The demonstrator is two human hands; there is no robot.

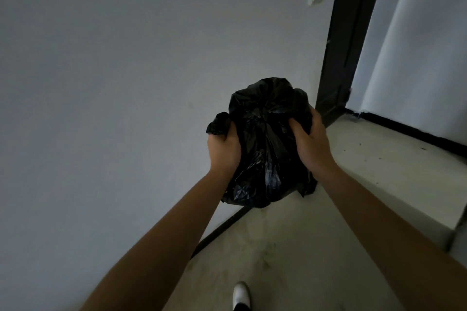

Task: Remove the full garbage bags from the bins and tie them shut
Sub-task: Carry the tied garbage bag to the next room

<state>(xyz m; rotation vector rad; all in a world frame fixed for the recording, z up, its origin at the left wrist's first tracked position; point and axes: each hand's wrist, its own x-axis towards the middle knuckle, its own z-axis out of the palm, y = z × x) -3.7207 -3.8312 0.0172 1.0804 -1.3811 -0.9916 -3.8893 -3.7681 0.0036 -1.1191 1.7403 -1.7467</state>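
White shoe [241, 294] nearest, on pale floor [290, 247]. Both bare arms reached forward. Left grip [223, 150] was curled tight round a bunched flap at the black garbage bag [265, 134]'s left edge; right grip [312, 142] dug curled fingers into its right side. Bag sat between both grips, equally near each, seemingly off the floor, long axis running away from the person, gathered top at far end. Full, crinkled, glossy; knot unclear. No bin visible. Grey wall [126, 70] and dark door frame [346, 45] behind.
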